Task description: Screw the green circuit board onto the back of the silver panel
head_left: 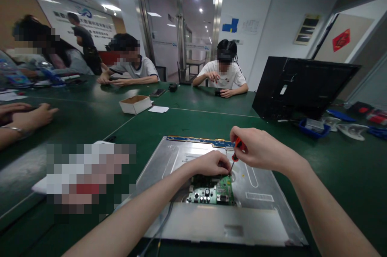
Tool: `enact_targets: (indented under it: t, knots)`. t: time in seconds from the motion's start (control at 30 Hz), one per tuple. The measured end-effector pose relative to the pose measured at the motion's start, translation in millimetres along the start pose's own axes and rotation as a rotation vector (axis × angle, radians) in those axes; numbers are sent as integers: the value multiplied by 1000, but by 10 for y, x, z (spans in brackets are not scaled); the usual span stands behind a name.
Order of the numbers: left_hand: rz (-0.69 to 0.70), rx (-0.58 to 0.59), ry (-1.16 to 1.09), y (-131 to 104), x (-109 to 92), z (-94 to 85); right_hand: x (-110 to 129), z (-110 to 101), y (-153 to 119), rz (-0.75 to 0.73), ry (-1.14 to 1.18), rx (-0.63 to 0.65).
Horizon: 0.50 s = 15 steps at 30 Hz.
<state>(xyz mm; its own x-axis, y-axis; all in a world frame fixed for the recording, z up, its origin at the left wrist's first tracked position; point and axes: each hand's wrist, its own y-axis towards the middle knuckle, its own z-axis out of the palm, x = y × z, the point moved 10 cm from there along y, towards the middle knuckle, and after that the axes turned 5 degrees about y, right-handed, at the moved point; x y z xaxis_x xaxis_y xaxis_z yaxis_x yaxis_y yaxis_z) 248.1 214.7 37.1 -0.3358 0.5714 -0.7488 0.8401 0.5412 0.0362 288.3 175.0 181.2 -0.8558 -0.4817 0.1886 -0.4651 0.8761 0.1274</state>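
A metal display panel lies flat in front of me, with a green circuit board on it. My right hand is closed around a red and black screwdriver. The screwdriver's shaft slants down to the board's upper right corner. Beside that tip, the fingers of my left hand are bent together at the board's upper edge; whatever they pinch is too small to make out. A blue circuit strip runs along the panel's far edge.
An open cardboard box and white paper lie beyond the panel on the green table. A black monitor and blue tray are at the right. Several people sit around; another person's hands are at left.
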Motion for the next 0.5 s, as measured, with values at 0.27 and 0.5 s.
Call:
enact_targets:
  t: [0.27,0.5]
  knots:
    - [16,18,2,0,2,-12,-13,-29,-6,23,-225,-39]
    - [29,30,-2,12,-2,-6,104,-32,-68,-109,46,-40]
